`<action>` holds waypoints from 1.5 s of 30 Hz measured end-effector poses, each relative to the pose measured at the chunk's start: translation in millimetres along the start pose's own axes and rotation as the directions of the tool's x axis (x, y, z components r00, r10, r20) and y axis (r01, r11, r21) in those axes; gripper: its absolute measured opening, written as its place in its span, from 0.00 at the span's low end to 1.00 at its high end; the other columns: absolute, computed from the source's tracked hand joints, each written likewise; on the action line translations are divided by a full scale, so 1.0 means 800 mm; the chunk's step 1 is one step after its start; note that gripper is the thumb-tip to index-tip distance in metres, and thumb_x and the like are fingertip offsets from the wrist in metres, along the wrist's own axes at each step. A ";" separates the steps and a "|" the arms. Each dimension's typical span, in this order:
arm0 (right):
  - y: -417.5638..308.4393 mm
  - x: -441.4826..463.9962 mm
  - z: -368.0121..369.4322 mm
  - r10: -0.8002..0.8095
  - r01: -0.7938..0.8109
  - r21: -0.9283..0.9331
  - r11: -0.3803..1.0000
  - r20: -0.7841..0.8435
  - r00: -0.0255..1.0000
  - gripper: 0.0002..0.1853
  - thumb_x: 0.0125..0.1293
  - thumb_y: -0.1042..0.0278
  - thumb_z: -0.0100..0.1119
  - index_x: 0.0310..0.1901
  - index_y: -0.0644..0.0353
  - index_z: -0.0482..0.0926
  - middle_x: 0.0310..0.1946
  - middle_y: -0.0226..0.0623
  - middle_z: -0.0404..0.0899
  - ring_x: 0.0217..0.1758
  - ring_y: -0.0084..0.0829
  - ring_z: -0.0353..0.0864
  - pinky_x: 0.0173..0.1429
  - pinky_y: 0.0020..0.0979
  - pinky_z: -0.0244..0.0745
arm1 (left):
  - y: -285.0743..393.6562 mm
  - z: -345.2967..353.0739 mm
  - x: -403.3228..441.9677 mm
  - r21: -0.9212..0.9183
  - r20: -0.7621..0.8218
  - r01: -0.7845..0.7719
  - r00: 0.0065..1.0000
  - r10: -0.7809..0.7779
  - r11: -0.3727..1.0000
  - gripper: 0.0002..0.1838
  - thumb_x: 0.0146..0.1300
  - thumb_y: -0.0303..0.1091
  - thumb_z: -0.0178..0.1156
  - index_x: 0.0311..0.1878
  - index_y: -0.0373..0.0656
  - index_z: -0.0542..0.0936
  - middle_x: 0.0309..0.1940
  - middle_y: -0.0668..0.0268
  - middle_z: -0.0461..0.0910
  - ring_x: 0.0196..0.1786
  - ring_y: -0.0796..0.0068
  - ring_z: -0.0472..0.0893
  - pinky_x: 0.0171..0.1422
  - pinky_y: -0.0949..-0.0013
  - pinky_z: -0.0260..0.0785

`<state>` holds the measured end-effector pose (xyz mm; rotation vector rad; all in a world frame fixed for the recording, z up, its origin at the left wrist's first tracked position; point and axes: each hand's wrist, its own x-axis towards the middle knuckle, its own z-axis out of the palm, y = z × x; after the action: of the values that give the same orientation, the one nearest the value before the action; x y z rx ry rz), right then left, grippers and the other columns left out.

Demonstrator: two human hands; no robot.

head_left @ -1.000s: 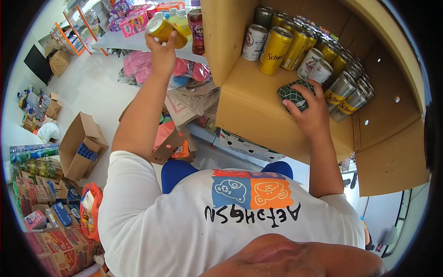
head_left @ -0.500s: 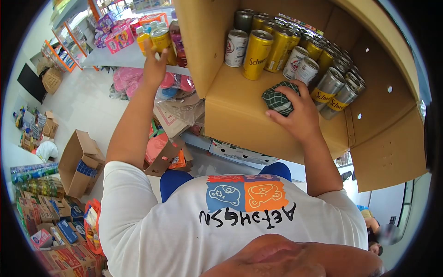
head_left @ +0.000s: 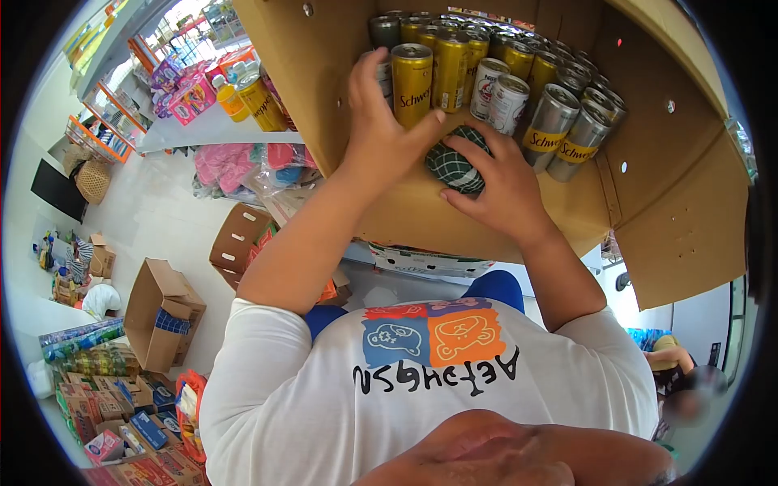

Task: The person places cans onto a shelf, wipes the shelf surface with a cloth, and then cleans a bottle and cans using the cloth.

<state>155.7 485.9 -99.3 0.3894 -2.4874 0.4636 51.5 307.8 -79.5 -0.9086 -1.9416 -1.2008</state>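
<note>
My right hand (head_left: 498,174) is closed on a crumpled dark green checked cloth (head_left: 455,166) over the floor of a cardboard box (head_left: 559,206). My left hand (head_left: 381,134) is inside the box's left side, fingers apart, thumb stretched toward the cloth. Beside its fingers stands a yellow Schweppes can (head_left: 412,81); whether they touch is unclear. A white can behind the fingers is mostly hidden. Two white cans, one of them this front one (head_left: 509,105), stand above the cloth. Silver-and-yellow Schweppes cans (head_left: 551,125) stand to the right, with several more cans behind.
A shelf (head_left: 190,143) at left holds a yellow can (head_left: 261,101), an orange bottle (head_left: 231,99) and pink packs. Bagged pink goods hang below it. Open cartons (head_left: 162,316) and stacked goods sit on the floor. Another person (head_left: 673,360) is at far right.
My left hand has left the yellow can on the shelf and moved right into the box, beside the front cans. My right hand, still holding the cloth, appears slightly farther left.
</note>
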 end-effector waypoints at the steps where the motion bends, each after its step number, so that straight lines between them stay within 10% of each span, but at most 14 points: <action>1: 0.001 -0.001 -0.001 -0.020 0.020 -0.001 1.000 -0.021 1.000 0.34 0.46 0.55 0.76 0.59 0.42 0.76 0.64 0.37 0.68 0.62 0.50 0.73 0.62 0.44 0.75 | -0.016 0.013 0.002 -0.039 0.006 0.097 0.995 -0.097 0.994 0.48 0.56 0.35 0.71 0.73 0.37 0.52 0.66 0.49 0.58 0.69 0.57 0.63 0.73 0.58 0.58; 8: 0.023 -0.004 0.000 0.034 0.091 0.380 0.921 -0.310 0.950 0.37 0.45 0.58 0.79 0.60 0.51 0.73 0.69 0.47 0.59 0.71 0.54 0.64 0.69 0.45 0.69 | 0.042 -0.003 -0.034 -0.197 0.281 0.078 0.959 -0.020 0.977 0.40 0.64 0.33 0.64 0.73 0.39 0.52 0.64 0.49 0.63 0.67 0.59 0.67 0.68 0.60 0.64; 10: 0.032 -0.005 0.005 -0.073 0.227 0.421 0.878 -0.351 0.934 0.42 0.44 0.50 0.80 0.61 0.53 0.72 0.70 0.52 0.54 0.73 0.55 0.58 0.71 0.50 0.64 | 0.053 0.003 -0.044 -0.571 0.505 0.615 0.786 -0.357 0.544 0.36 0.64 0.32 0.66 0.70 0.40 0.58 0.62 0.51 0.68 0.58 0.61 0.75 0.60 0.64 0.71; 13: 0.030 -0.008 -0.001 -0.224 0.328 0.318 0.890 -0.321 0.920 0.46 0.41 0.41 0.81 0.60 0.54 0.73 0.69 0.51 0.55 0.73 0.56 0.56 0.72 0.52 0.59 | 0.041 -0.003 -0.047 -0.630 0.649 0.729 0.683 -0.335 0.268 0.32 0.65 0.26 0.62 0.69 0.40 0.58 0.58 0.54 0.72 0.53 0.69 0.78 0.55 0.71 0.73; 17: 0.050 -0.017 0.003 -0.167 0.344 0.383 0.857 -0.426 0.889 0.46 0.41 0.35 0.79 0.59 0.53 0.76 0.68 0.50 0.56 0.72 0.55 0.57 0.71 0.53 0.57 | 0.041 -0.001 -0.053 -0.714 0.444 0.603 0.783 -0.435 0.356 0.32 0.63 0.18 0.58 0.68 0.40 0.58 0.58 0.55 0.71 0.56 0.72 0.77 0.57 0.69 0.72; 19: 0.056 -0.021 0.007 -0.089 0.338 0.520 0.784 -0.446 0.891 0.39 0.44 0.40 0.79 0.56 0.53 0.78 0.65 0.47 0.60 0.70 0.52 0.59 0.69 0.50 0.61 | 0.047 -0.001 -0.054 -0.566 0.081 0.317 0.940 -0.332 0.761 0.32 0.60 0.13 0.55 0.67 0.40 0.59 0.57 0.56 0.71 0.57 0.71 0.76 0.59 0.69 0.72; 23: 0.027 -0.012 -0.005 -0.179 0.311 0.460 0.832 -0.307 0.935 0.32 0.49 0.50 0.79 0.54 0.53 0.79 0.60 0.43 0.67 0.64 0.46 0.69 0.63 0.43 0.68 | 0.067 0.003 -0.063 -0.663 0.048 0.271 0.946 -0.322 0.698 0.33 0.58 0.12 0.56 0.66 0.39 0.59 0.56 0.57 0.70 0.59 0.70 0.75 0.61 0.69 0.71; 28: 0.030 -0.015 0.006 -0.150 0.263 0.501 0.825 -0.256 0.955 0.16 0.53 0.77 0.67 0.44 0.59 0.78 0.51 0.40 0.74 0.51 0.40 0.80 0.56 0.33 0.74 | 0.061 0.008 -0.074 -0.787 0.449 0.590 0.748 -0.489 0.180 0.33 0.57 0.11 0.57 0.66 0.40 0.62 0.57 0.58 0.74 0.59 0.67 0.77 0.63 0.63 0.73; 34: 0.046 -0.013 0.017 0.035 0.147 0.670 0.727 -0.251 0.967 0.16 0.52 0.85 0.55 0.43 0.60 0.75 0.45 0.38 0.71 0.49 0.34 0.74 0.57 0.30 0.70 | 0.062 0.008 -0.076 -0.853 0.505 0.492 0.691 -0.518 -0.175 0.29 0.59 0.10 0.56 0.63 0.40 0.64 0.56 0.58 0.77 0.57 0.64 0.80 0.61 0.58 0.77; 45: 0.021 -0.008 0.000 -0.049 0.209 0.639 0.740 -0.258 0.965 0.26 0.52 0.78 0.67 0.55 0.56 0.79 0.57 0.40 0.73 0.59 0.40 0.72 0.63 0.37 0.69 | 0.075 0.022 -0.089 -0.855 0.224 0.401 0.859 -0.461 0.330 0.29 0.59 0.16 0.63 0.62 0.36 0.62 0.54 0.60 0.77 0.54 0.71 0.80 0.61 0.69 0.74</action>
<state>154.7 502.0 -107.4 0.7361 -1.9814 1.2713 135.8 329.3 -117.6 -0.7769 -1.4244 -2.7035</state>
